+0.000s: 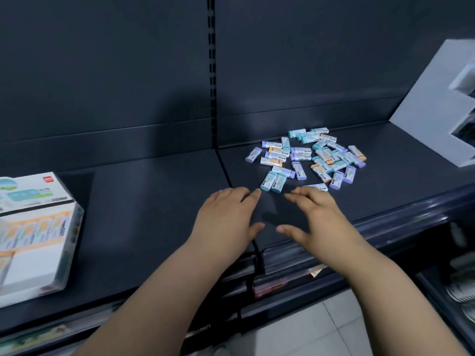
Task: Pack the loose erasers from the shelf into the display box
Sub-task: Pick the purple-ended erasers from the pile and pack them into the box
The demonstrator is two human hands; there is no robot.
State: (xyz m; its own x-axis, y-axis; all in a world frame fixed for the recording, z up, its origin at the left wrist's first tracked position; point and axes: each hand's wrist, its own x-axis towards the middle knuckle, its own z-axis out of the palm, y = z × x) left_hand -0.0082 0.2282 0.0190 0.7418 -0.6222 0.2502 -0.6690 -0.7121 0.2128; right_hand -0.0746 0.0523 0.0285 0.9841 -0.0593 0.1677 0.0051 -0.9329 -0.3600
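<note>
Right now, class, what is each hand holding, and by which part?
Nothing. The left hand and right hand are both open, fingers straight, just short of the erasers on the shelf.

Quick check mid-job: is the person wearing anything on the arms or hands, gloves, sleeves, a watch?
Nothing shows. The left grip and right grip are bare hands: no gloves, rings or watch. Both forearms are bare up to the picture's edge, no sleeve in view.

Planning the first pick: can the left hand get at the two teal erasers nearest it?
Probably yes: the left hand is open, its fingertips almost at the teal erasers, with only bare shelf between.
</note>
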